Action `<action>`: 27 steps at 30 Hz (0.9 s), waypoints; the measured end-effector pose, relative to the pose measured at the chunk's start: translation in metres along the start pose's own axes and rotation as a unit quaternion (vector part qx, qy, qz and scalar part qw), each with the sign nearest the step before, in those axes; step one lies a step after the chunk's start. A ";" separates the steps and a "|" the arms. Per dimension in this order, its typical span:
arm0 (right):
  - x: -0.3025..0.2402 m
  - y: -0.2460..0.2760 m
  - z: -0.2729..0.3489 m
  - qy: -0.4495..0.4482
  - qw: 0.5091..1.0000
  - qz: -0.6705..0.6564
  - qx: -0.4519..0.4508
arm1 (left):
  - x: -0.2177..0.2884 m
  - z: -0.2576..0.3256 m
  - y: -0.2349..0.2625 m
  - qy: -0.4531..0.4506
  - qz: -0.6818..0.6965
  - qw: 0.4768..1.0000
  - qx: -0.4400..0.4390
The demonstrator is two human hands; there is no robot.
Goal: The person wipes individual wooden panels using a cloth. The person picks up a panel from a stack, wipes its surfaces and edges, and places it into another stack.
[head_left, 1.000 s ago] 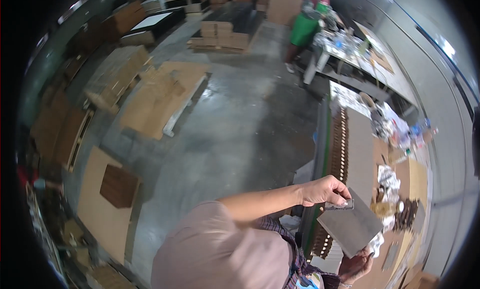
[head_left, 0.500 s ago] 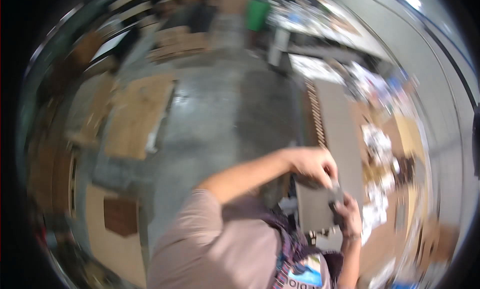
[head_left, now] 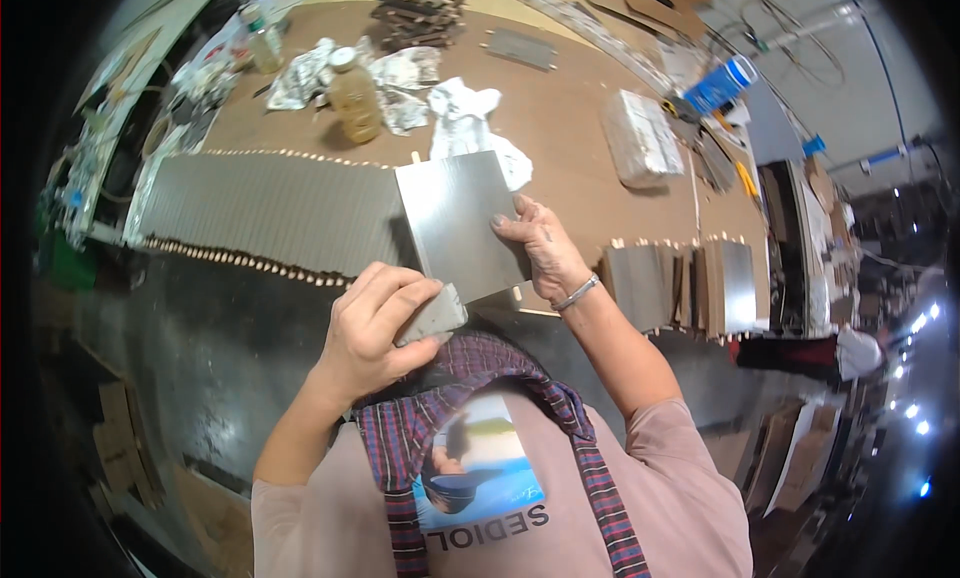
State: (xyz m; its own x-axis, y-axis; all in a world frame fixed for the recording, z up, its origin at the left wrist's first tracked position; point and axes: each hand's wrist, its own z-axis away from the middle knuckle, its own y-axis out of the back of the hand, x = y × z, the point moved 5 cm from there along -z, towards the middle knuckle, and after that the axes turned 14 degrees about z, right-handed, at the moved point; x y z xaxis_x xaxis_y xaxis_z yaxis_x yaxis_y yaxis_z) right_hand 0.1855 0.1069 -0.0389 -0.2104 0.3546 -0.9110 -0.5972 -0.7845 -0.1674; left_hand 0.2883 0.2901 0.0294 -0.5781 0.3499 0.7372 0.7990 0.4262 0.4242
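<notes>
My left hand (head_left: 368,326) is closed around a small grey block (head_left: 436,316), which looks like a sanding sponge. Its edge is close to the lower left corner of a flat grey panel (head_left: 462,223). My right hand (head_left: 545,246) grips that panel by its right edge, thumb on the upper face. Light wooden dowels stick out from the panel's edges. To its left, a long row of similar grey panels (head_left: 265,203) stands packed on the table, with dowel ends along both sides.
The brown-covered table (head_left: 560,108) also holds a bottle of yellowish liquid (head_left: 355,98), white rags (head_left: 462,113), a wrapped white pack (head_left: 642,138) and a blue canister (head_left: 722,85). More panels stand at the right (head_left: 690,288). Another panel stack (head_left: 420,13) lies at the back.
My view has swung round from the floor and aisle to face the table. The panel now shows plainly in my right hand; the earlier frame is blurred. My hands have moved apart.
</notes>
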 end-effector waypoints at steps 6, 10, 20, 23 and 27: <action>0.020 0.027 0.037 0.031 0.998 -0.050 -0.020 | -0.050 -0.052 0.014 0.025 -0.032 0.999 0.025; 0.024 0.031 0.053 0.051 0.991 -0.121 0.022 | -0.071 -0.081 0.023 0.030 -0.044 0.994 0.098; 0.026 0.058 0.068 0.174 0.967 -0.097 0.156 | -0.061 -0.087 -0.031 0.062 0.008 0.993 0.103; 0.024 0.050 0.069 0.216 0.957 -0.047 0.188 | -0.024 -0.111 -0.056 0.024 0.044 0.996 0.079; 0.018 0.036 0.070 0.247 0.945 -0.009 0.214 | 0.001 -0.124 -0.100 -0.076 0.006 0.996 0.043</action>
State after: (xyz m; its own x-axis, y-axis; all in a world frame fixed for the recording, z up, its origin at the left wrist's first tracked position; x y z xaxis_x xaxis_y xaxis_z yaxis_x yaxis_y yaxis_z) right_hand 0.1058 0.1205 -0.0347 0.1268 0.0010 -0.9919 -0.8779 -0.4654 -0.1127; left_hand 0.2281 0.1447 0.0527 -0.5921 0.4744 0.6514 0.7925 0.4892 0.3642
